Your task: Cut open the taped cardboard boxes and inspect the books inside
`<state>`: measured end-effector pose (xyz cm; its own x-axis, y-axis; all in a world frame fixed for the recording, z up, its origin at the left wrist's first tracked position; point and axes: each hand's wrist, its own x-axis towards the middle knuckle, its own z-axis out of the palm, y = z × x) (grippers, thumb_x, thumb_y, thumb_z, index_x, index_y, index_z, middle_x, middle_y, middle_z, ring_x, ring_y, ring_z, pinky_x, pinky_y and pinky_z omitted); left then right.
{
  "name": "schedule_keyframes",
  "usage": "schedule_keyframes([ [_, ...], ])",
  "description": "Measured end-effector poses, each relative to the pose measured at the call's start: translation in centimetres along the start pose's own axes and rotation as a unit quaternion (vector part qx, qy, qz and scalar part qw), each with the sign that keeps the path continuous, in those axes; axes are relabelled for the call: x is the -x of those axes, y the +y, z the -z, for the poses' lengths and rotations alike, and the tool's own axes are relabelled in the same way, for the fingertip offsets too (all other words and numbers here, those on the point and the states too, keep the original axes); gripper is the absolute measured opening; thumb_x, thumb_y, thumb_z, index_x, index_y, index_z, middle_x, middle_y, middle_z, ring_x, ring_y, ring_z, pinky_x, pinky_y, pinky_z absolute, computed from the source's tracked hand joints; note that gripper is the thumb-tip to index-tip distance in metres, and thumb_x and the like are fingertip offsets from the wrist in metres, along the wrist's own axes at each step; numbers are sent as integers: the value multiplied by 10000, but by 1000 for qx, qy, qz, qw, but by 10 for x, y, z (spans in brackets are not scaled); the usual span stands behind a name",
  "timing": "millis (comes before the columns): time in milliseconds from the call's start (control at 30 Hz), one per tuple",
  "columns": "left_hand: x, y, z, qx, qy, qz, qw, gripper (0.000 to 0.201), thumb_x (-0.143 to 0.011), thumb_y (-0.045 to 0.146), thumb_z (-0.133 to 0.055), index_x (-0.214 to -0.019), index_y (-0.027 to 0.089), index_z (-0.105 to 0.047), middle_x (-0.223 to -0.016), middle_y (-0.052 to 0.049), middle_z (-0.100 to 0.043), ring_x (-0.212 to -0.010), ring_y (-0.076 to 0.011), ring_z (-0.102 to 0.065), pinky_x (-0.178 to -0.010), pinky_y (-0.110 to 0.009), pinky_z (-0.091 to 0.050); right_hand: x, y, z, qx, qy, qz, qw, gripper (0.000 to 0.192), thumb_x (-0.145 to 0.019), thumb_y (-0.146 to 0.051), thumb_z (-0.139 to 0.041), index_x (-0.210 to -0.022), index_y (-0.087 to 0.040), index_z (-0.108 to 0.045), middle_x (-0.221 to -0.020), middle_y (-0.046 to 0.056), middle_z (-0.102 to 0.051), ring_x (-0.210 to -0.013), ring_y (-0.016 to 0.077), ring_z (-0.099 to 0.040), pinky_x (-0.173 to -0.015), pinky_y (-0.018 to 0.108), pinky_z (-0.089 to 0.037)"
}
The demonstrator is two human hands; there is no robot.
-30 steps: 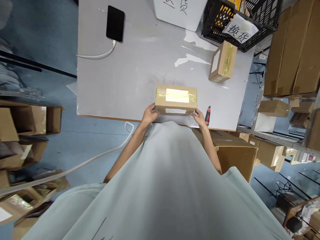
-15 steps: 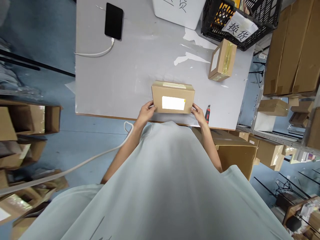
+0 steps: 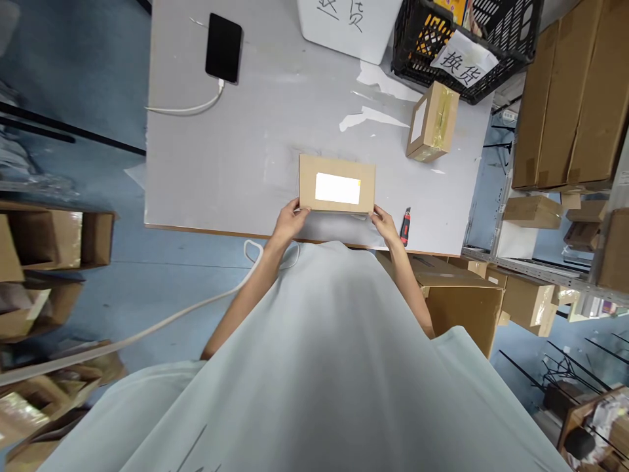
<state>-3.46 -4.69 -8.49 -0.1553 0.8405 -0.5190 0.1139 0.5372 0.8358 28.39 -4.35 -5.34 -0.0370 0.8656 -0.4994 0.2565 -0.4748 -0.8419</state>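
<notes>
A brown cardboard box [image 3: 337,165] with a white label faces me near the front edge of the table [image 3: 216,170]. My left hand [image 3: 291,221] grips its lower left corner, thumb on the near side. At the lower right corner, the fingers of my right hand [image 3: 384,225] close on the same box. Just right of that hand lies a red and black utility knife [image 3: 405,227]. Farther back on the right stands a second taped cardboard box [image 3: 433,122], also with a white label.
A phone [image 3: 224,49] with a white cable lies at the back left. A white bin [image 3: 348,29] and a black crate [image 3: 472,92] with a paper sign stand at the back right. Cardboard boxes [image 3: 462,314] are below the table's right side; more fill shelves at right and floor at left.
The held box has tilted, so its labelled face now turns up toward me and its taped top edge is out of sight. Both hands still hold its lower corners.
</notes>
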Motion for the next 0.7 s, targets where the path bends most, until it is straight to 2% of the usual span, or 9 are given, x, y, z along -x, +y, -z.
schedule_keyframes([
  [167, 11, 6, 10, -1, 17, -36, 999, 506, -945, 338, -793, -1418, 162, -765, -1477, -169, -808, -1419, -329, -752, -1290, -499, -559, 14, -7, 5, -15, 17, 25, 999, 885, -915, -779, -817, -1564, -181, -754, -1690, 155, -695, -1610, 340, -638, -1421, 510, -436],
  [267, 19, 18, 20, 16, 43, -54, 997, 534, -958, 374, -833, -1448, 180, -750, -1506, -173, -791, -1458, -337, -732, -1283, -514, -576, 26, -17, 13, -24, 34, 28, 999, 924, -916, -779, -848, -1613, -185, -723, -1710, 161, -675, -1657, 355, -592, -1438, 524, -420],
  [367, 23, 36, 28, 37, 49, -89, 994, 483, -996, 382, -809, -1436, 190, -754, -1505, -149, -791, -1451, -321, -736, -1271, -492, -597, 36, -33, 23, -20, 33, 47, 998, 826, -970, -751, -828, -1602, -227, -742, -1704, 129, -687, -1704, 356, -533, -1460, 547, -382],
  [500, 23, 56, 32, 33, 37, -108, 993, 375, -1024, 331, -756, -1372, 193, -788, -1494, -120, -798, -1399, -302, -760, -1266, -466, -607, 37, -46, 30, -6, 32, 60, 998, 667, -984, -730, -819, -1475, -279, -833, -1631, 70, -753, -1672, 349, -572, -1460, 575, -376],
  [600, 23, 58, 33, 22, 30, -89, 995, 361, -1026, 300, -731, -1363, 183, -789, -1484, -117, -803, -1415, -300, -753, -1279, -455, -595, 35, -43, 31, -10, 26, 54, 998, 655, -979, -722, -825, -1440, -257, -855, -1605, 89, -771, -1646, 350, -604, -1458, 573, -379],
  [700, 26, 53, 29, 20, 25, -72, 997, 380, -1015, 294, -728, -1374, 180, -779, -1503, -126, -796, -1430, -306, -747, -1300, -479, -572, 33, -34, 25, -13, 18, 51, 998, 653, -984, -713, -826, -1441, -248, -856, -1641, 101, -744, -1673, 353, -572, -1468, 570, -353],
])
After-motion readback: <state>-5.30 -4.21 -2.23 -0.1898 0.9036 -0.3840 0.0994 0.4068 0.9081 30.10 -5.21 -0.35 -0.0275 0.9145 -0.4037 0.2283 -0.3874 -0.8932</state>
